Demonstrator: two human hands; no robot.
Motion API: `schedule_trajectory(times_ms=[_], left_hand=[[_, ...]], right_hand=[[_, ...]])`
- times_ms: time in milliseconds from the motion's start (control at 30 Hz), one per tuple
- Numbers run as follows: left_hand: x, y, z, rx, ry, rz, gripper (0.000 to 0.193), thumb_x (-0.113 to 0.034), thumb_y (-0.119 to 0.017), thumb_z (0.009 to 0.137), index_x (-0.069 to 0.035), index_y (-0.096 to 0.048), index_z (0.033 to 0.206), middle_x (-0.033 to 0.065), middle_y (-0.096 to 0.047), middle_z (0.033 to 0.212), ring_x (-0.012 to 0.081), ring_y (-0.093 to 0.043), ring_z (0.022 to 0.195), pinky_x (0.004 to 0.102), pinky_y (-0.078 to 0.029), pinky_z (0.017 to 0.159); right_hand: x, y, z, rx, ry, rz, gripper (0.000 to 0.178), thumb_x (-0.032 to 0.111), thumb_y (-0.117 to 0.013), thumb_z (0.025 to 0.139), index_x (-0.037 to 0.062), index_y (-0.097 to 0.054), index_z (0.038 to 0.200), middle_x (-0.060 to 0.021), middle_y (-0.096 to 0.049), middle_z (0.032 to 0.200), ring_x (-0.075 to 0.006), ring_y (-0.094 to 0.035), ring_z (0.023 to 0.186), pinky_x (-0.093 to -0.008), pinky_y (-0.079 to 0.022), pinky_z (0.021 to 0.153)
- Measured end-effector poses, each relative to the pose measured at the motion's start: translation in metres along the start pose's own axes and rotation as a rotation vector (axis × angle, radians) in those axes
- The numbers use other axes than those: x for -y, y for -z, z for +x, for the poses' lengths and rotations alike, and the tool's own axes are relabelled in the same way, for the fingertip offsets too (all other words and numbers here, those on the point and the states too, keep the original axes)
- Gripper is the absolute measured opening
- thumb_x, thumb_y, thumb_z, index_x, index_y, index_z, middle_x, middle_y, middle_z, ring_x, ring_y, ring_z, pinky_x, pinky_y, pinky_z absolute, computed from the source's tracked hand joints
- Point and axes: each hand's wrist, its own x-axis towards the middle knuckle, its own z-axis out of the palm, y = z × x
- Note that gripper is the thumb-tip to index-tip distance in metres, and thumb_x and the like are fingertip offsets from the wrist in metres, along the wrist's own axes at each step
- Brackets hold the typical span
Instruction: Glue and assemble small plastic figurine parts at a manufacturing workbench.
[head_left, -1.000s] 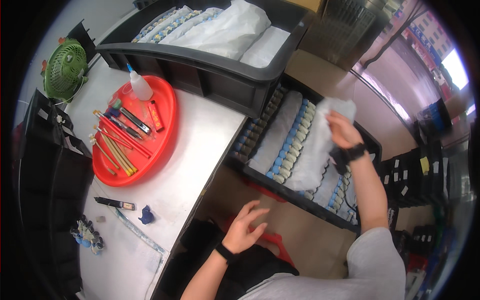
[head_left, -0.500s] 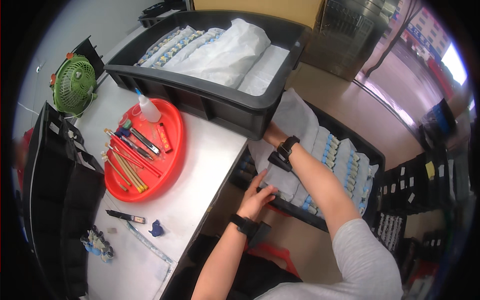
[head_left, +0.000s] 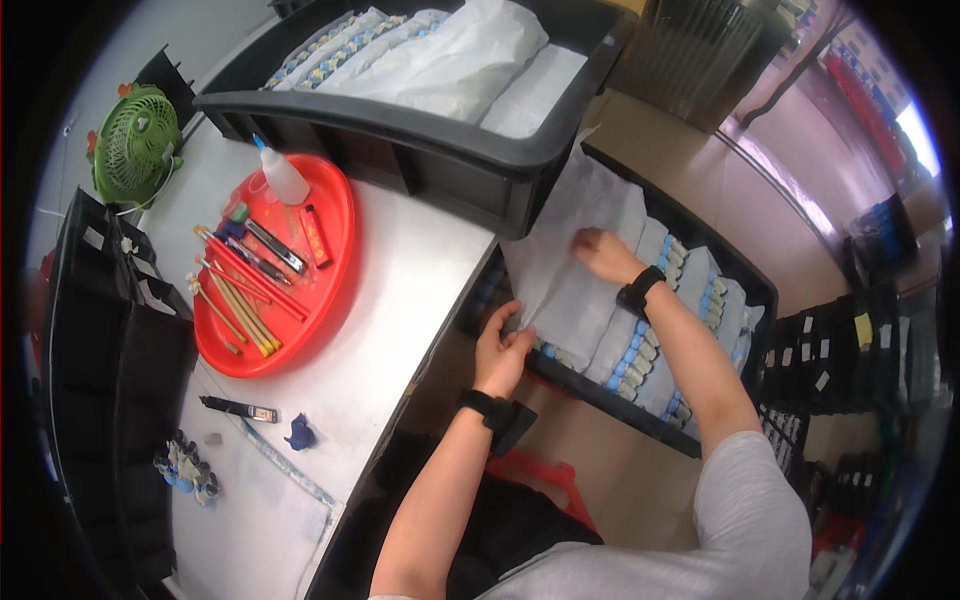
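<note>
A white sheet (head_left: 560, 290), paper or thin cloth, lies over part of the low black crate (head_left: 570, 376) to the right of the table. At the sheet's near left corner is my left hand (head_left: 503, 352), thumb and forefinger closed on its edge. My right hand (head_left: 610, 256) is over the sheet's middle with fingers bent downward; their tips are blurred, so whether they grip the sheet is unclear. Rows of small blue and cream pieces (head_left: 632, 362) show between white layers in this crate. Each wrist wears a black strap.
A large black bin (head_left: 400, 165) with similar layered rows stands on the white table (head_left: 400, 260). A red tray (head_left: 345, 290) holds brushes, pens and a squeeze bottle (head_left: 284, 180). A cutter (head_left: 238, 409), a dark blue lump (head_left: 299, 432) and a green fan (head_left: 138, 145) are farther left.
My right hand has come out from beside the bin's corner and moved right over the sheet. The sheet now lies more spread out. My left hand has shifted slightly up at its corner.
</note>
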Motion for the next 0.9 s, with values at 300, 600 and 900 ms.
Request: schedule_trajectory(times_ms=[300,600,900], left_hand=[[0.010,-0.006,-0.001,0.242,0.039,-0.209,0.038,0.002,-0.053,0.079,-0.005,-0.038,0.112,0.0059,-0.053,0.095,0.0133,-0.056,0.081,0.0216,-0.042,0.072],[0.013,-0.032,-0.006,0.150,-0.087,-0.155,0.072,0.007,-0.058,0.071,-0.001,-0.015,0.129,0.0151,-0.037,0.124,0.0213,-0.040,0.112,0.0306,-0.037,0.089],[0.001,-0.014,0.009,-0.090,0.097,-0.112,0.026,-0.019,-0.065,0.076,-0.002,-0.056,0.093,0.0002,-0.055,0.064,0.0063,-0.046,0.049,0.0206,-0.035,0.044]], right_hand=[[0.100,0.005,-0.003,-0.011,-0.331,1.010,0.072,0.031,-0.063,0.073,-0.0051,-0.030,0.125,-0.0084,-0.057,0.084,-0.0130,-0.055,0.072,-0.0254,-0.043,0.061],[0.081,0.056,-0.011,-0.102,-0.248,1.060,0.040,0.011,-0.051,0.075,-0.0034,-0.046,0.112,-0.0066,-0.057,0.085,-0.0111,-0.055,0.073,-0.0243,-0.044,0.065],[0.026,0.027,-0.011,0.111,-0.237,0.555,0.051,0.021,-0.058,0.074,0.0031,-0.044,0.120,-0.0130,-0.053,0.109,-0.0221,-0.050,0.103,-0.0327,-0.040,0.086]])
